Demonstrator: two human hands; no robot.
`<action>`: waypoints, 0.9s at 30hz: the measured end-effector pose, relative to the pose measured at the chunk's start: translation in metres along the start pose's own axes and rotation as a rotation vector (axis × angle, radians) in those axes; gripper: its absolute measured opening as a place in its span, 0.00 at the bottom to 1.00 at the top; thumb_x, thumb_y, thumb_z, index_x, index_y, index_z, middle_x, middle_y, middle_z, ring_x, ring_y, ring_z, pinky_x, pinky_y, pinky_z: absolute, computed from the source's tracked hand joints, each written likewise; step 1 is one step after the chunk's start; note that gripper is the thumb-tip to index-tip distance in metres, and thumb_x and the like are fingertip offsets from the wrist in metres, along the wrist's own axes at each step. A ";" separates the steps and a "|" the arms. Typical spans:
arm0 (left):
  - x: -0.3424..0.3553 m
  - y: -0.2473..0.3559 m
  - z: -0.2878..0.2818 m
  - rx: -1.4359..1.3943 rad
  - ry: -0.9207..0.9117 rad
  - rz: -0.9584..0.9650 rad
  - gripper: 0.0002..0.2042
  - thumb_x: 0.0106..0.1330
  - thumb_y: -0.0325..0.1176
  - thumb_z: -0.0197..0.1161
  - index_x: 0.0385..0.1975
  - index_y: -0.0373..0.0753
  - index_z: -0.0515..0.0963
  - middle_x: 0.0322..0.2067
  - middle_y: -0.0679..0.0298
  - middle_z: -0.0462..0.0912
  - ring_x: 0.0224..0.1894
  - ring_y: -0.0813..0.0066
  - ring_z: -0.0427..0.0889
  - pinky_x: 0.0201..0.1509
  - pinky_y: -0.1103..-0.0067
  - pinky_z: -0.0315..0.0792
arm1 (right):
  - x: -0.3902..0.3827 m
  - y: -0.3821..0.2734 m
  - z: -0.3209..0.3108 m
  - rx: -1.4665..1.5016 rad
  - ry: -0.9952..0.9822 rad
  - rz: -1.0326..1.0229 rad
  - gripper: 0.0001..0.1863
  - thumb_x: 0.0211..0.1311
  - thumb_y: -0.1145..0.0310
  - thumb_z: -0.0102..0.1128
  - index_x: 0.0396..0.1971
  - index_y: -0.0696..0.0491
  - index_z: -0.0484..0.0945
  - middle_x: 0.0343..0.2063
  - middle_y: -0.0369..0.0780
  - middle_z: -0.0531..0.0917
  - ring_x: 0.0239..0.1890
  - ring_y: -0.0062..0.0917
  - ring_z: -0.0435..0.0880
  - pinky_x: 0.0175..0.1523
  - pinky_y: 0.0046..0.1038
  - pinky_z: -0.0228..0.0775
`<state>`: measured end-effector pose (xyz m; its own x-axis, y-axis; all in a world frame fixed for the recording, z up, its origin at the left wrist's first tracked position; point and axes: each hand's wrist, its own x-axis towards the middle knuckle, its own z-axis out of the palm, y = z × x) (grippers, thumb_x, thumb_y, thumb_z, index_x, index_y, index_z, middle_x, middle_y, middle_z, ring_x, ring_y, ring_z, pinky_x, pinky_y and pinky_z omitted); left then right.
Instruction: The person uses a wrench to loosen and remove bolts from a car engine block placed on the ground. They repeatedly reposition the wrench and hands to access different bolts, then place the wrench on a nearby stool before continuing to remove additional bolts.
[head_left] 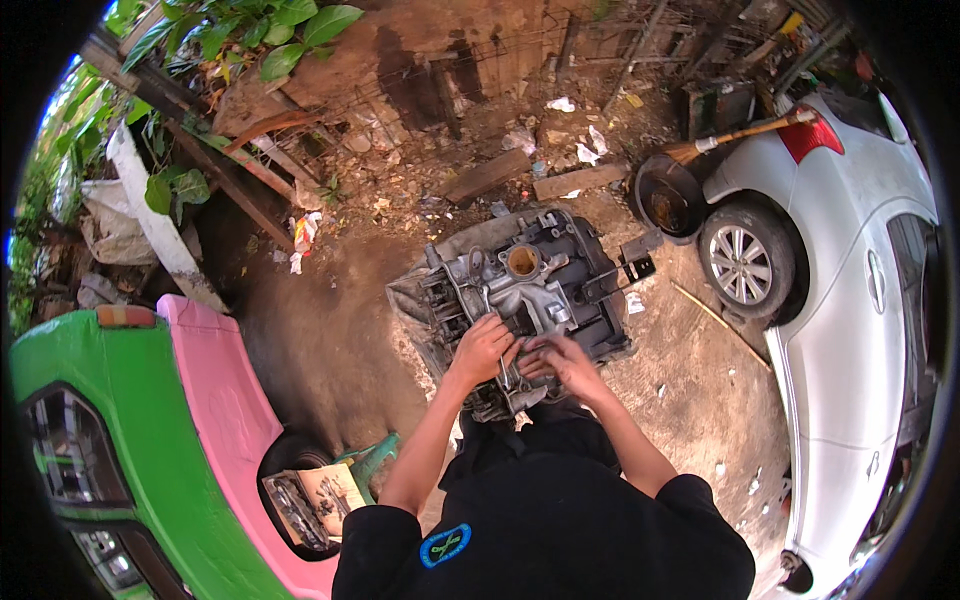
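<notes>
An engine (545,285), grey metal with a round opening on top and black parts on its right, stands on the ground before me. My left hand (484,350) is closed over its near left part, around a slim silver wrench (487,305) whose upper end shows above the fingers. Close beside it, my right hand (560,364) reaches over the near edge of the engine. Its fingers are half bent and slightly apart, pointing at the left hand, and nothing shows in them. The hands cover the engine parts beneath them.
A silver car (850,300) stands on the right, with a black bucket (668,200) and a broom (740,135) near its wheel. On the left is a green and pink vehicle (225,385), beside an open box of small parts (325,500). Planks (580,181) and litter lie beyond the engine.
</notes>
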<state>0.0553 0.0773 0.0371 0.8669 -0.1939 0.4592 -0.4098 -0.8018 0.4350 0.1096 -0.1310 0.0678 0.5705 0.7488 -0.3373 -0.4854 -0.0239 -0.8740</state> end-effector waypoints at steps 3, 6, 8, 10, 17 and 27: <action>0.003 0.007 0.006 0.007 0.115 -0.040 0.06 0.55 0.26 0.68 0.20 0.35 0.78 0.22 0.60 0.76 0.34 0.60 0.78 0.55 0.65 0.74 | 0.016 -0.026 -0.025 -0.432 0.231 -0.220 0.10 0.72 0.72 0.46 0.43 0.61 0.75 0.34 0.44 0.84 0.32 0.26 0.85 0.38 0.25 0.77; 0.008 0.011 0.008 -0.005 0.186 -0.061 0.07 0.52 0.23 0.68 0.17 0.34 0.76 0.20 0.60 0.74 0.30 0.59 0.77 0.51 0.66 0.76 | 0.043 -0.046 -0.048 -0.711 0.356 -0.464 0.07 0.67 0.76 0.51 0.36 0.60 0.79 0.30 0.42 0.83 0.32 0.27 0.82 0.38 0.26 0.73; 0.008 0.014 0.006 -0.020 0.174 -0.086 0.07 0.51 0.23 0.68 0.17 0.34 0.75 0.20 0.60 0.74 0.30 0.59 0.77 0.50 0.66 0.76 | 0.064 -0.050 -0.058 -0.821 0.280 -0.644 0.06 0.63 0.77 0.54 0.36 0.60 0.79 0.32 0.45 0.82 0.36 0.34 0.82 0.42 0.32 0.74; 0.009 0.017 0.004 0.014 0.198 -0.049 0.07 0.50 0.23 0.68 0.17 0.34 0.75 0.20 0.59 0.73 0.30 0.59 0.77 0.50 0.66 0.76 | 0.082 -0.046 -0.060 -0.737 0.147 -0.715 0.05 0.58 0.78 0.55 0.33 0.58 0.78 0.29 0.44 0.81 0.39 0.41 0.79 0.48 0.37 0.70; -0.005 0.037 -0.003 0.000 0.104 -0.023 0.06 0.48 0.24 0.67 0.17 0.33 0.74 0.21 0.60 0.73 0.31 0.61 0.76 0.50 0.67 0.76 | 0.106 -0.031 -0.069 -0.890 -0.130 -0.916 0.04 0.44 0.75 0.52 0.21 0.54 0.76 0.21 0.37 0.76 0.32 0.31 0.73 0.46 0.33 0.59; -0.004 0.037 0.026 -0.056 0.280 -0.165 0.07 0.49 0.19 0.59 0.13 0.34 0.70 0.15 0.60 0.65 0.24 0.59 0.71 0.38 0.66 0.72 | 0.109 -0.019 -0.072 -0.749 -0.078 -0.845 0.03 0.44 0.78 0.50 0.16 0.55 0.71 0.20 0.40 0.75 0.32 0.36 0.71 0.43 0.35 0.57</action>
<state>0.0443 0.0338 0.0318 0.8144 0.1050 0.5708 -0.2921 -0.7757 0.5595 0.2286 -0.0965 0.0223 0.4718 0.7515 0.4611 0.5701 0.1389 -0.8098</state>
